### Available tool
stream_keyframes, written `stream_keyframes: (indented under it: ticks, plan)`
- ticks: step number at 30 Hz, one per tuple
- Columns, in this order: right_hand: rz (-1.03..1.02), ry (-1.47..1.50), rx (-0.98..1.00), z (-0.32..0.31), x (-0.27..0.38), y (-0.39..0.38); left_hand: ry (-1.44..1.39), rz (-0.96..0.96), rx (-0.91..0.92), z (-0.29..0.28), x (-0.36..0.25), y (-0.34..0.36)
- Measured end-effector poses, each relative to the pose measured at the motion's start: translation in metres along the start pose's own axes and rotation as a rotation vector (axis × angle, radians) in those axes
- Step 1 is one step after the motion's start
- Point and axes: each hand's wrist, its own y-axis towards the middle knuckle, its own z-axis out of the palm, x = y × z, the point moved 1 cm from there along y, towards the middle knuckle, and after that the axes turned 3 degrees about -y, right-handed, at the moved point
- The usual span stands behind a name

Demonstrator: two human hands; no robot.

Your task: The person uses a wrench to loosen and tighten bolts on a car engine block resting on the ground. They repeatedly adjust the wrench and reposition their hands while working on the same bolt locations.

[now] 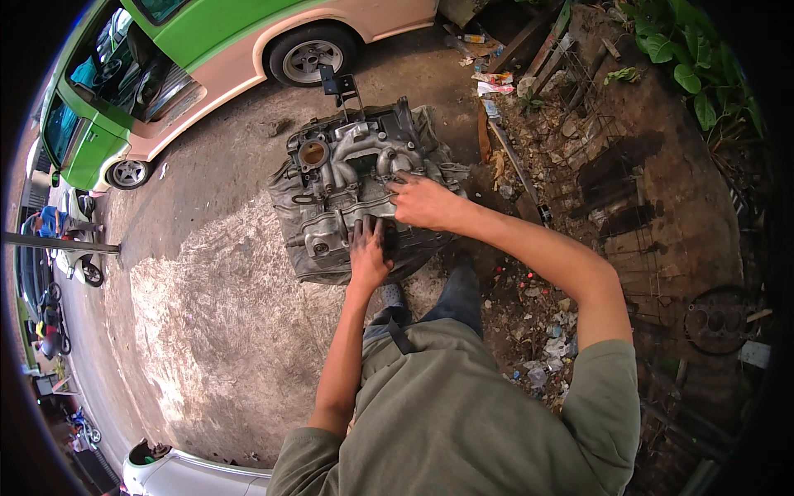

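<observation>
A grey metal car engine (376, 150) rests on a dark, crumpled cover (310, 269) in front of me. On its upper side are a branched intake manifold (343, 169) and a round throttle opening (313, 154). My left hand (369, 252) lies on the near edge of the ribbed cover (331, 221), its blackened fingers stretched out and apart. Farther right, my right hand (423, 203) reaches over the engine with its index finger extended to the manifold's right branches. Its remaining fingers are partly curled, and I see nothing held in them. A black bracket (337, 85) stands up at the engine's far side.
A green and pink van (223, 50) with an open side is parked beyond the engine. Rubble and litter (542, 351) cover the ground to my right, with leafy plants (691, 66) at the far right. A silver car (194, 474) and motorbikes (81, 260) stand left.
</observation>
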Motion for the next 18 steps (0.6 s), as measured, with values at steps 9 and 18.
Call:
stream_keyframes:
  ticks: [9, 18]
  plan:
    - [0.136, 0.107, 0.101, 0.003, -0.015, -0.009, 0.006, 0.012, -0.014, 0.000, 0.000, 0.000]
    - [0.696, 0.324, -0.048, 0.026, 0.003, -0.074, 0.100, 0.072, 0.072, -0.023, -0.015, 0.010]
